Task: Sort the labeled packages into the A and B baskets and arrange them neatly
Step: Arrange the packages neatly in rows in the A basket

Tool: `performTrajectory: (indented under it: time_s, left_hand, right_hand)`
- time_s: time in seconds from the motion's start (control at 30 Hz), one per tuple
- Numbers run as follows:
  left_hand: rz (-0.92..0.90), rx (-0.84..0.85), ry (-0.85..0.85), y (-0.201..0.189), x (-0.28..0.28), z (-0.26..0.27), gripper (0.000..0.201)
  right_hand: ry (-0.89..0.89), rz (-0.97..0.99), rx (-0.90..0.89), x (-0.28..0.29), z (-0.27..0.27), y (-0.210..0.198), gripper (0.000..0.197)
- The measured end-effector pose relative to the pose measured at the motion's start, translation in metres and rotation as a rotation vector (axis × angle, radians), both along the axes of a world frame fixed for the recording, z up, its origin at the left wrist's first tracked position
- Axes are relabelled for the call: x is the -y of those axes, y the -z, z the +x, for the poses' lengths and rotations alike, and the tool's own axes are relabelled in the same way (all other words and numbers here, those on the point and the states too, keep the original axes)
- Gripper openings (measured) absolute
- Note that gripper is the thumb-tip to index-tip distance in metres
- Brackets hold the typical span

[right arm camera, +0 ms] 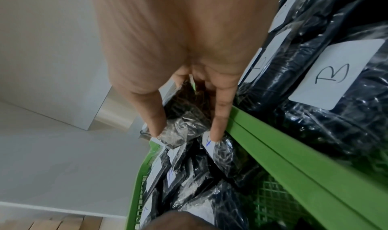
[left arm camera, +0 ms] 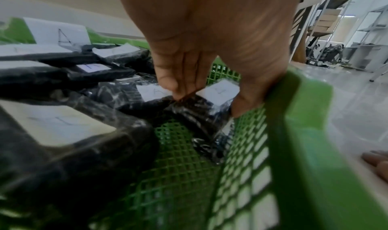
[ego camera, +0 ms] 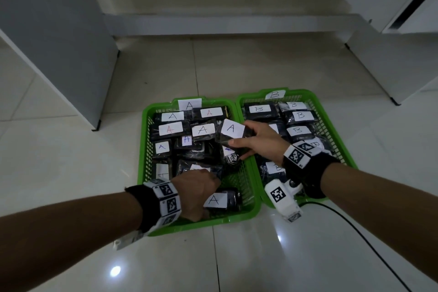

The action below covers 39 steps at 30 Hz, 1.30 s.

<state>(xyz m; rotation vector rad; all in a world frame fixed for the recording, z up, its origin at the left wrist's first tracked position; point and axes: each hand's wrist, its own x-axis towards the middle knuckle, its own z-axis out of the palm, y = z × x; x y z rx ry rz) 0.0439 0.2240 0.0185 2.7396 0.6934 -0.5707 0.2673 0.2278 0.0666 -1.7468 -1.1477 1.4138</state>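
- Green plastic mesh basket tagged A (ego camera: 144, 147) sat on the left, crowded with black film-wrapped packages bearing white A labels, several lying askew.
- Left hand (ego camera: 196, 193) reached into its near end — fingertips (left arm camera: 178, 85) pinched the crinkled wrap of one package (left arm camera: 189, 110).
- Right hand (ego camera: 257, 141) held a black A-labelled package (ego camera: 228, 135) above that basket's right side, thumb and fingers around its edges.
- Matching green basket tagged B (ego camera: 331, 125) stood on the right, touching the first, its B packages in rows.
- Wrap looked slick and soft, contents light; gripping across the short edges seemed safer than pinching loose film.
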Motion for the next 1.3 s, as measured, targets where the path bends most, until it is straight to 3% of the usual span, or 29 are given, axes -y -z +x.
performTrajectory:
  time_s: [0.2,0.37,0.53,0.77,0.97,1.1,1.2,1.27,1.3]
  left_hand:
    - [0.125,0.212,-0.093,-0.038,-0.042,-0.018,0.062]
    - [0.245,0.11,-0.129,-0.03,-0.071,-0.027,0.071]
    - [0.285,0.103,-0.13,-0.018,-0.072,-0.031,0.077]
    - [0.259,0.134,-0.045,-0.022,-0.073,-0.034,0.062]
    - [0.275,0.129,-0.14,-0.022,-0.065,-0.019,0.049]
    - [0.308,0.148,-0.156,-0.022,-0.064,-0.024,0.059]
    - [0.353,0.282,-0.037,-0.028,-0.053,-0.025,0.054]
    - [0.28,0.381,0.138,-0.03,-0.039,-0.019,0.036]
    - [0.219,0.348,0.213,-0.03,-0.03,-0.012,0.031]
  right_hand:
    - [0.126,-0.037,-0.17,-0.001,0.003,-0.003,0.038]
    - [0.194,-0.038,-0.257,0.0,0.006,0.0,0.034]
    - [0.193,-0.051,-0.268,0.002,0.008,0.003,0.034]
    - [0.184,-0.061,-0.265,0.001,0.008,0.001,0.034]
    - [0.144,-0.067,-0.225,0.004,0.008,-0.001,0.035]
    - [0.113,-0.066,-0.177,0.009,0.005,-0.005,0.031]
    - [0.092,-0.054,-0.156,0.011,0.006,-0.005,0.029]
    - [0.087,-0.042,-0.145,0.011,0.008,-0.006,0.029]
    - [0.082,-0.037,-0.137,0.011,0.009,-0.006,0.029]
